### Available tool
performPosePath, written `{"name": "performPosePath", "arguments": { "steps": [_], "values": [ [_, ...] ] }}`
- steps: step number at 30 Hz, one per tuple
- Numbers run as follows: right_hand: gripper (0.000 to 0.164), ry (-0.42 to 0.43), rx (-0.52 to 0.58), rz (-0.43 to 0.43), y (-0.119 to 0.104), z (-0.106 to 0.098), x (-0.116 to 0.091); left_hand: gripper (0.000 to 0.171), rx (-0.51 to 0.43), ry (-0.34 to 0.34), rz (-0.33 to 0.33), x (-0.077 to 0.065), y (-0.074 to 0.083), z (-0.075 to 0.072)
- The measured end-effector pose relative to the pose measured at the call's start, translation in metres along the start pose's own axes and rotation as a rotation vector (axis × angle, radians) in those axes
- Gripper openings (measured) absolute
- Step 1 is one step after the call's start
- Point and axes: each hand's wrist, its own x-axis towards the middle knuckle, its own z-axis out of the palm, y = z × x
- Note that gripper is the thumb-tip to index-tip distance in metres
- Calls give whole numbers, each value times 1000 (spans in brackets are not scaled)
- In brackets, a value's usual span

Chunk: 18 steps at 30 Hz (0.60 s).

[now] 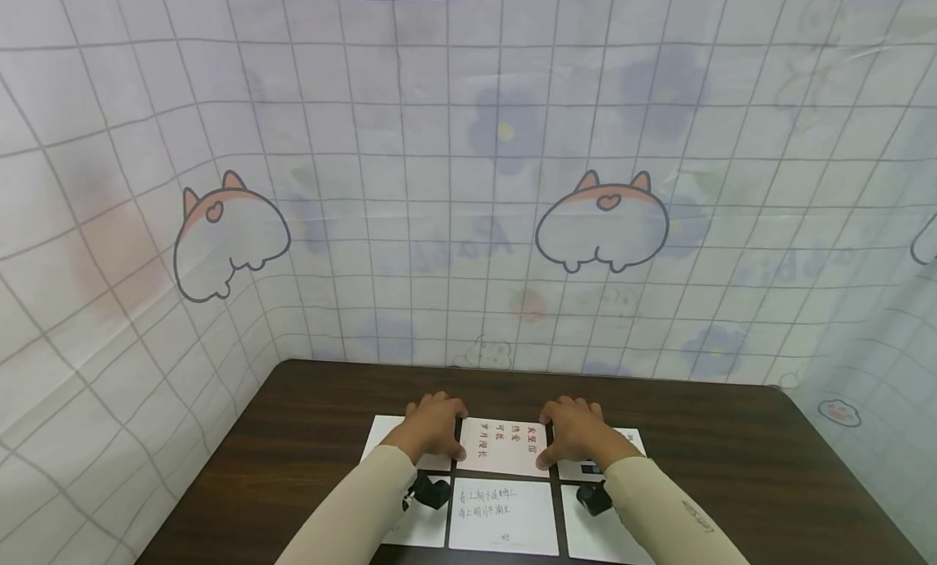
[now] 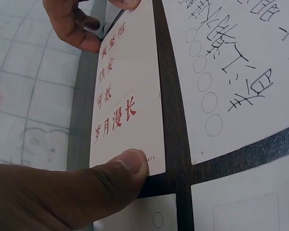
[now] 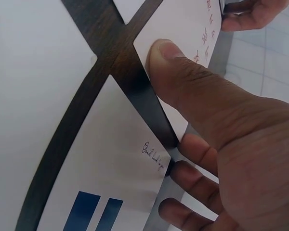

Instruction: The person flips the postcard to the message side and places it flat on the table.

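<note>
Between both hands, a white postcard with red printed characters lies in the middle of the far row. My left hand grips its left end; in the left wrist view that thumb presses the printed face near a corner. At the opposite end my right hand holds the card, thumb on top and fingertips at the far edge. Directly below is a card with handwriting. The right forearm and hand partly cover a card with blue blocks, and the left ones overlap another white card.
Two more white cards, lower left and lower right, lie partly under the sleeves. Narrow strips of the dark wooden table separate the cards. A patterned cloth hangs behind the table and along its sides.
</note>
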Motion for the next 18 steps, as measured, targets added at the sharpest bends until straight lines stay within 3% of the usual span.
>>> {"name": "performPosePath", "arguments": {
  "steps": [18],
  "values": [
    [63,6,26,4,2,1,0,60,-4,25,36,2,-5,2]
  ]
}}
